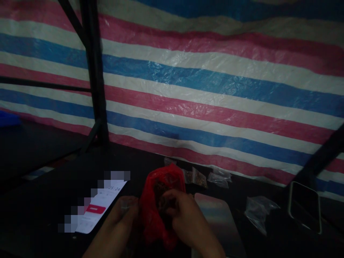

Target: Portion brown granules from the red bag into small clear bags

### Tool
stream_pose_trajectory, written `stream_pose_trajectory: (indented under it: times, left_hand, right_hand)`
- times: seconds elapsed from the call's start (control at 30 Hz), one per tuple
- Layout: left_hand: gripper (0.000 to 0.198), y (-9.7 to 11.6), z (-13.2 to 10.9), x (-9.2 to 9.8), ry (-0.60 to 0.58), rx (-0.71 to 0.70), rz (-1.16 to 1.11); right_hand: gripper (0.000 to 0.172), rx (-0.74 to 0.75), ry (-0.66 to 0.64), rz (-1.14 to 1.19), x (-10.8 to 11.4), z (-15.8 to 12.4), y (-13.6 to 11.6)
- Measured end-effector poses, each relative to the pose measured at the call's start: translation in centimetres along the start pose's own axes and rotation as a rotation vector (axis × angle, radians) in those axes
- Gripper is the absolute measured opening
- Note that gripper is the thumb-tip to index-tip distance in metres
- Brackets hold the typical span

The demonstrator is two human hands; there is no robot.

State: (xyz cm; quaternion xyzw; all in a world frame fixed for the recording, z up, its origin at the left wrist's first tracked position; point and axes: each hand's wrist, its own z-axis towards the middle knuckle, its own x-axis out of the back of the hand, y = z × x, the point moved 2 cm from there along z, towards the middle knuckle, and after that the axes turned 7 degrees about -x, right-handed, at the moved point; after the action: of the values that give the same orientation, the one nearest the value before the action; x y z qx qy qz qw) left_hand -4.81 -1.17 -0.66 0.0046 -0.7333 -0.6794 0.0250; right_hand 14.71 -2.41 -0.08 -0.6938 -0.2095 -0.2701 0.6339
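A red plastic bag stands with its mouth open in the middle of the dark table, holding small brownish pieces too dim to name. My right hand reaches into the bag's mouth, its fingers curled together at the pieces. Whatever lies between those fingertips is hidden. At the bag's left side my left hand is closed around what looks like a small clear plastic bag. A flat silver plate lies just right of my right hand.
Several small clear bags lie behind the plate, and some bags contain brownish pieces. Another clear bag and a dark-screened phone are at right. A lit phone lies left. Behind stand a striped sheet and a dark post.
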Motion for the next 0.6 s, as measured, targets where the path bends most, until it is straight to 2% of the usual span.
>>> stream_pose_trajectory:
  times: [0.07,0.13,0.27,0.33,0.43,0.5,0.6]
  left_hand:
    - [0.036,1.0,0.0,0.3,0.063,-0.084,0.138]
    - [0.038,1.6,0.0,0.1,0.065,-0.202,0.187]
    - [0.033,0.4,0.4,-1.2,-0.014,-0.4,0.106]
    - [0.033,-0.9,0.8,-1.8,0.009,-0.41,0.101]
    - [0.037,-2.3,1.3,-2.5,-0.033,-0.341,0.085]
    - [0.039,-2.6,1.4,-2.8,-0.065,-0.31,0.064]
    - [0.041,-2.7,1.4,-3.0,-0.072,-0.305,0.076]
  right_hand:
    - [0.048,-0.007,0.028,0.048,0.2,0.2,0.2]
    - [0.046,0.004,0.062,0.086,0.7,0.4,0.1]
    - [0.042,0.061,0.06,0.233,1.4,0.5,-0.8]
    - [0.04,0.083,0.042,0.301,1.5,0.3,-1.5]
    - [0.039,0.122,0.005,0.338,1.5,-0.4,-2.6]
    - [0.042,0.145,-0.013,0.307,1.4,-1.0,-3.3]
    - [0.048,0.165,0.031,0.171,1.2,-1.6,-4.0]
